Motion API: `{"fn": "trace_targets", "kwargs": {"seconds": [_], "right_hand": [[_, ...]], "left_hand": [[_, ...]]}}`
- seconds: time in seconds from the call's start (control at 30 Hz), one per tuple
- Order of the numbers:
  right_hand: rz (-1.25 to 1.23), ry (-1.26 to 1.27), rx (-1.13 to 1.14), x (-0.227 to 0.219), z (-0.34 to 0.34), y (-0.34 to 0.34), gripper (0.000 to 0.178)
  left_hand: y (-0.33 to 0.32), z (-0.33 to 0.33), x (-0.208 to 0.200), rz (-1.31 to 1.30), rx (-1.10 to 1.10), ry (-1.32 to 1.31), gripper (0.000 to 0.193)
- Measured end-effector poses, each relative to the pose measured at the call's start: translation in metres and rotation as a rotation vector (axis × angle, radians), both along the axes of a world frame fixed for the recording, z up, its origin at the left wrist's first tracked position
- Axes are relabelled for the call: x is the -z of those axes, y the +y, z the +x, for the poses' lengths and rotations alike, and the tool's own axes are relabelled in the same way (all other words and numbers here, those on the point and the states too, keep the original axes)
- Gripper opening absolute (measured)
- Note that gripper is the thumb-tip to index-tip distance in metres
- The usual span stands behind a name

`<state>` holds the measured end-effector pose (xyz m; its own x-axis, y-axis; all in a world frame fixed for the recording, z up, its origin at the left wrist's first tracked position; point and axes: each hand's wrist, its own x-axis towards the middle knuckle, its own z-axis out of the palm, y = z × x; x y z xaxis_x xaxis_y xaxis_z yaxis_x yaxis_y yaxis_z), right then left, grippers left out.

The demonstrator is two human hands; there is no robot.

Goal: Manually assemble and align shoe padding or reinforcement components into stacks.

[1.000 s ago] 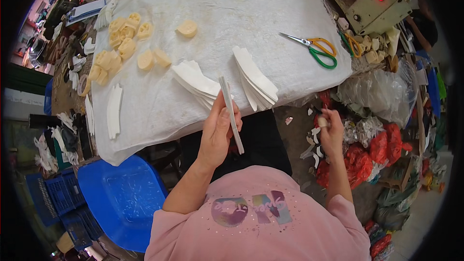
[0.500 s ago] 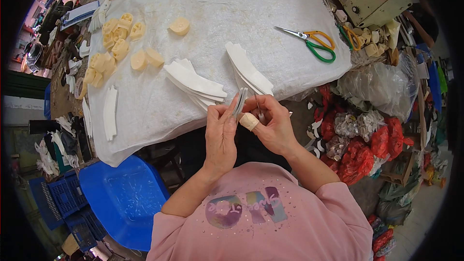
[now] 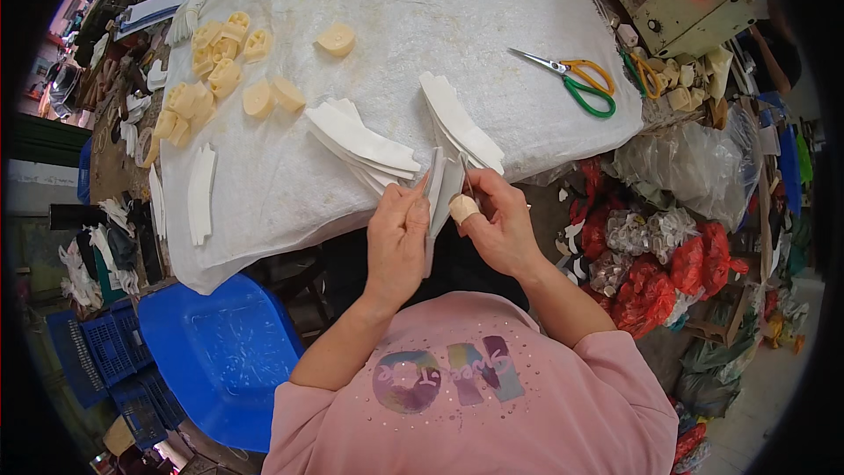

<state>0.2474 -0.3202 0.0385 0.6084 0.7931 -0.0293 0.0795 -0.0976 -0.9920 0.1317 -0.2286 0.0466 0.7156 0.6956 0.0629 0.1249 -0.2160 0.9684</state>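
Observation:
Near the front edge of the white-covered table, my left hand is closed around pale curved strips held upright and spread slightly apart. Close beside it, my right hand, with a beige wrap on its thumb, grips a thin dark metal tool against the strips' right side. Most of the tool is hidden by the fingers, so its kind is unclear. Just beyond my hands lie two stacks of white curved strips, a left stack and a right stack. Another white strip lies farther left.
Cream-coloured molded pieces are grouped at the table's left. Scissors with orange and green handles lie at right, near a metal box with a red light. A blue tub stands lower left; red plastic bags lie lower right.
The held strips now stand taller, are fanned apart and extend below my left fingers. My right hand stays close beside them. The view has shifted slightly.

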Motion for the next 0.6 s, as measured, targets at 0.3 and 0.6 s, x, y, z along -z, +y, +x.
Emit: {"fn": "trace_targets", "kwargs": {"seconds": [0.3,0.6], "right_hand": [[0.029,-0.360,-0.053,-0.013,0.001,0.003,0.025],[0.017,-0.440,-0.176,-0.020,0.008,-0.002,0.027]], "left_hand": [[0.000,-0.001,0.004,-0.194,-0.087,-0.062,0.019],[0.003,-0.003,0.003,-0.287,-0.009,-0.064,0.015]]}}
